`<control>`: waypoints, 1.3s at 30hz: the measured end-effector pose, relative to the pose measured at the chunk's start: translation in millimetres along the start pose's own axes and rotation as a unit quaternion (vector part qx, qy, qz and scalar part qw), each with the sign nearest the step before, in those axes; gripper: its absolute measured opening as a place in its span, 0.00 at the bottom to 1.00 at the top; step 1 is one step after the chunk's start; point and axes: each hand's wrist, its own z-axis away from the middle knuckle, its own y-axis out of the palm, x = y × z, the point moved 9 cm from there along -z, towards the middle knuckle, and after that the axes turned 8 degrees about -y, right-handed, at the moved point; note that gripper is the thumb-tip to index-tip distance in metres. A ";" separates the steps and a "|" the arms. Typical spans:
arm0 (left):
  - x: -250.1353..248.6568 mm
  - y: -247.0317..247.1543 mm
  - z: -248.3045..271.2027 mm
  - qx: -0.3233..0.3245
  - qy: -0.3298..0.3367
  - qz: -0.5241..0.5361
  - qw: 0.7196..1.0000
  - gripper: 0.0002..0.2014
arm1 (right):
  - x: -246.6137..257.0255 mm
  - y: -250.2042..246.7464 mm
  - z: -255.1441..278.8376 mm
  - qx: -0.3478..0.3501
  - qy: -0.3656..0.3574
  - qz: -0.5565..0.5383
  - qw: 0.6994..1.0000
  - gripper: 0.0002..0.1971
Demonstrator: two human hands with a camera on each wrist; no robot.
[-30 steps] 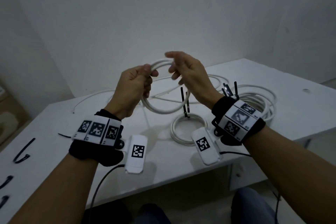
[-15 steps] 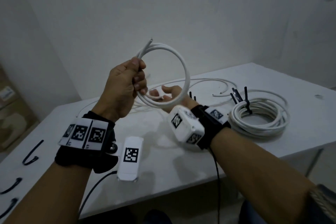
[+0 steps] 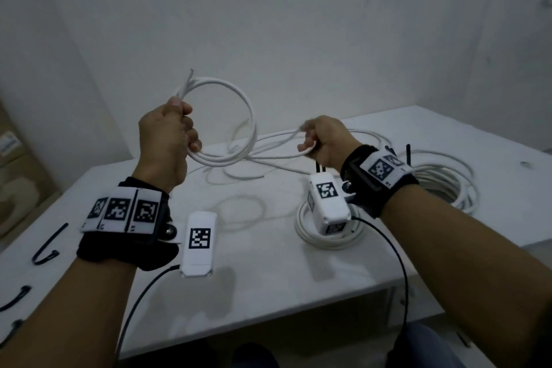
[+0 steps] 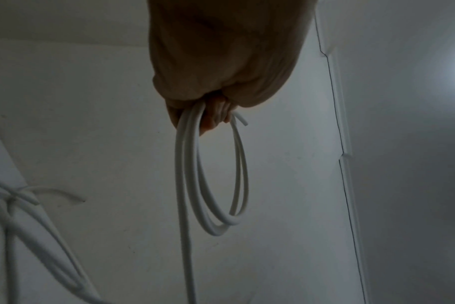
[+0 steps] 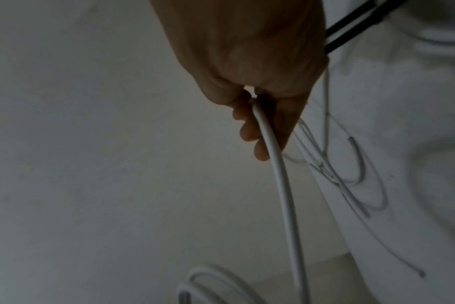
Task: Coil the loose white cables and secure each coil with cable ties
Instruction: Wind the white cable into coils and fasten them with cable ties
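Observation:
My left hand grips a small coil of white cable held upright above the table, its cut end sticking up past my thumb. In the left wrist view the coil hangs from my curled fingers as two or three loops. My right hand holds the trailing run of the same cable to the right of the coil, fingers curled round it. More loose white cable lies on the table behind both hands.
A small tied coil lies on the white table under my right wrist. A larger tied coil with black ties sits at the right. Loose black cable ties lie at the table's left end. Bare walls stand behind.
My right hand has moved right from under the coil and turned over, taking hold of the trailing cable. The left hand keeps the coil raised.

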 end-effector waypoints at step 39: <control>51.4 103.2 38.2 0.141 -0.018 -0.126 0.982 0.16 | 22.3 -40.3 61.7 0.047 -0.232 0.219 0.947 0.16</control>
